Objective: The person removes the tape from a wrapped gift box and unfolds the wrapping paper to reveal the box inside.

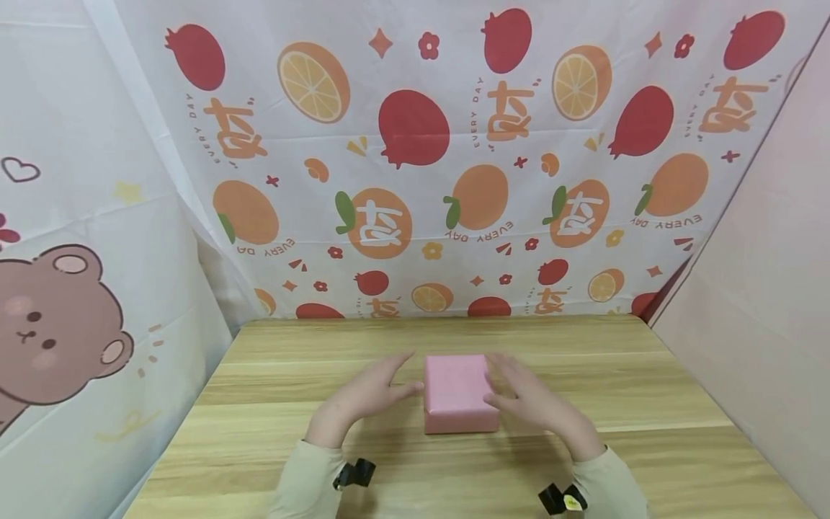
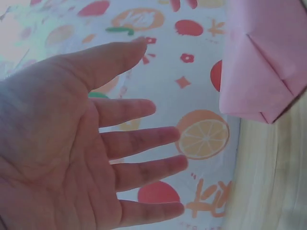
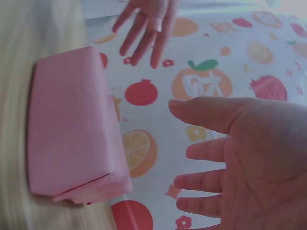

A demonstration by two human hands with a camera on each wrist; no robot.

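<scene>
A box wrapped in pink paper (image 1: 459,389) sits on the wooden table (image 1: 298,404), with folded paper at its ends in both wrist views. My left hand (image 1: 363,400) is held at the box's left side, fingers spread and palm facing it. In the left wrist view that hand (image 2: 81,143) holds nothing, and the box (image 2: 264,57) appears beyond the fingertips. On the other side is my right hand (image 1: 534,400), its fingers spread too. The right wrist view shows a gap between this hand (image 3: 259,153) and the box (image 3: 72,124).
Behind the table hangs a white cloth (image 1: 447,216) printed with fruit. A bear-printed curtain (image 1: 155,238) borders the left side, and a pale plain panel (image 1: 765,288) the right. Each sleeve has a black device (image 1: 355,473) at the wrist.
</scene>
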